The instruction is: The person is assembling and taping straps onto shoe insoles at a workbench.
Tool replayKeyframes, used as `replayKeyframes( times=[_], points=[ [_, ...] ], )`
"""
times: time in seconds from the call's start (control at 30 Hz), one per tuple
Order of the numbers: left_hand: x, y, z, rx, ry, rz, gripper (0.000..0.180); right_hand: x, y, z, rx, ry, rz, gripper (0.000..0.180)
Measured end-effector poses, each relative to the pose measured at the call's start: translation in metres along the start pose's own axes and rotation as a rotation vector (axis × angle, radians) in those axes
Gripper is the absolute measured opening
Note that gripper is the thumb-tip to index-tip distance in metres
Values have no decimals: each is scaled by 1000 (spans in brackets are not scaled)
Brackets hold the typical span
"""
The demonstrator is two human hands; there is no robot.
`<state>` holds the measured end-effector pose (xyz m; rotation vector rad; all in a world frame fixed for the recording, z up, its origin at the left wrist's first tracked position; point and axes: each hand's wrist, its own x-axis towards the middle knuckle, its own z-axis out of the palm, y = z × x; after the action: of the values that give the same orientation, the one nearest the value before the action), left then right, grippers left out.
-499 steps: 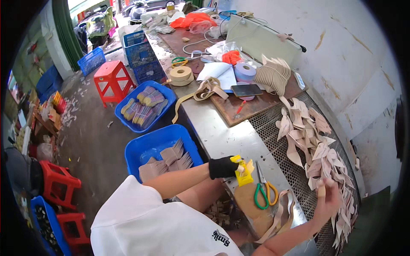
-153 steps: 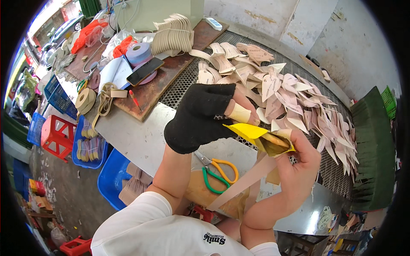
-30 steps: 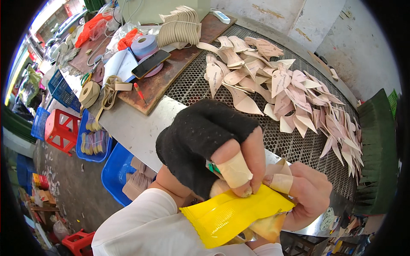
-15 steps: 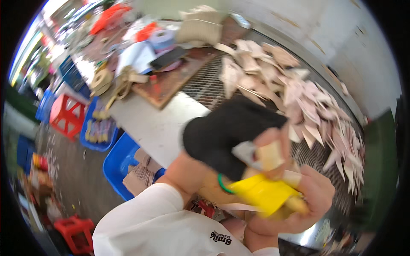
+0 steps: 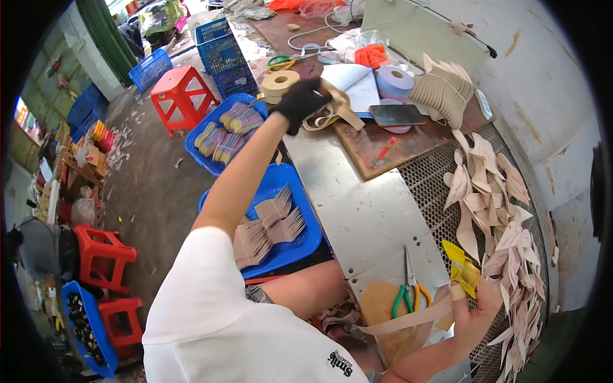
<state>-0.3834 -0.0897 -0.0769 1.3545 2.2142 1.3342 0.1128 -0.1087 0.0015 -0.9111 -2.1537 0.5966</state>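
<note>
My left hand [image 5: 303, 105], in a black glove, reaches far out to a loose coil of beige tape [image 5: 350, 116] beside a tan tape roll [image 5: 280, 83]. Its fingers are bent at the coil's edge; whether they grip the tape is hard to see. Low on the right, my bare right hand [image 5: 477, 309] is closed around a crinkled yellow piece [image 5: 461, 265] and the end of a flat beige strip [image 5: 408, 321]. That strip trails leftward over the metal table. Near it lie scissors [image 5: 408, 290] with green and orange handles, points facing away, partly over a round tan piece [image 5: 378, 300].
Pale leather-like cut pieces [image 5: 511, 255] heap along the mesh surface at right. A wooden board [image 5: 364, 156] carries a phone [image 5: 396, 115] and a red pen [image 5: 385, 148]. Blue bins [image 5: 305, 220] with stacked pieces stand left of the metal table [image 5: 345, 191]; red stools [image 5: 182, 96] stand beyond.
My gloved left hand has left my right hand and moved far out to the tape coil. The scissors now lie on the table. My view has turned left.
</note>
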Motion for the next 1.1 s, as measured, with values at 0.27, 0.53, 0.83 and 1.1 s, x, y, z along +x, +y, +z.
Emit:
replayKeyframes(
  times=[0.27, 0.53, 0.83, 1.1],
  points=[
    [116, -98, 35, 530, 53, -215, 58, 15, 1, 7, -132, -8, -34, 20],
    [163, -100, 46, 405, 47, -539, 91, 17, 11, 7, -148, -95, 77, 21],
    [158, -86, 62, -147, -118, -356, 77, 17, 9, 5, -142, -94, 22, 23],
    [162, -93, 56, 268, 111, -507, 95, 16, -2, 8, -121, -103, 30, 23]
  ],
)
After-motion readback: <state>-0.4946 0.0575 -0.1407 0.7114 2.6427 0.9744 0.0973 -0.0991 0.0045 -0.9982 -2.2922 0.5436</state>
